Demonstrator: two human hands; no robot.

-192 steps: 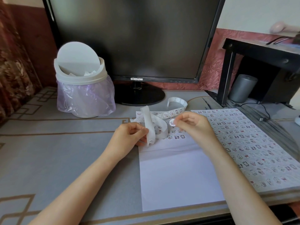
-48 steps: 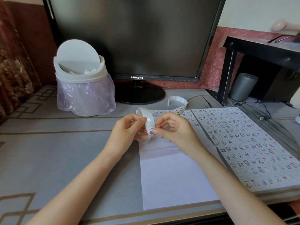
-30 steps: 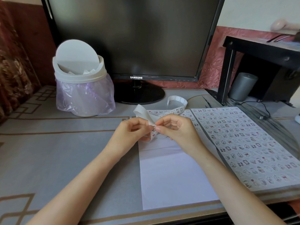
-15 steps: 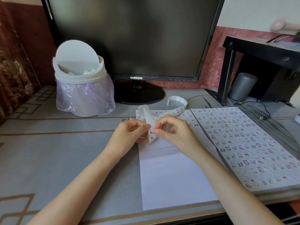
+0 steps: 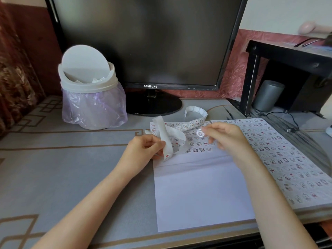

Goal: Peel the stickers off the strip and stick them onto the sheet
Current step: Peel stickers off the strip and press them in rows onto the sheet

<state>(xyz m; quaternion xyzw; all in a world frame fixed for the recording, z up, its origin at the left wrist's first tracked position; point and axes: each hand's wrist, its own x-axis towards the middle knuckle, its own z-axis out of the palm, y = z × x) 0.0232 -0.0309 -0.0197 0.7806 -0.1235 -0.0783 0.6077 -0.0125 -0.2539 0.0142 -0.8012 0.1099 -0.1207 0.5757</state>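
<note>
Head view, seated person at a grey tabletop [image 5: 53, 169].

Left hand [image 5: 143, 150]: grip closed on the strip [image 5: 168, 148], thumb and fingers pinching it near its lower end, just above the near-left corner of the stickered area. From there the strip loops up, curls back over the sheet and ends in a raised coil [image 5: 195, 112] near the monitor's foot. Printed stickers show along its middle stretch.

Right hand [image 5: 226, 137]: grip closed on one round sticker [image 5: 200, 133], pinched at the fingertips and held above the upper rows of the sheet, apart from the strip.

Sheet [image 5: 201, 191]: white, lying flat on the tabletop in front of the person. Its far part carries rows of small stickers; its near part is bare.

A second sheet [image 5: 287, 159], covered in stickers, lies just beside it on the right.

Behind: a dark monitor [image 5: 143, 42] and a lidded bin with a purple liner [image 5: 89, 90] at far left.
</note>
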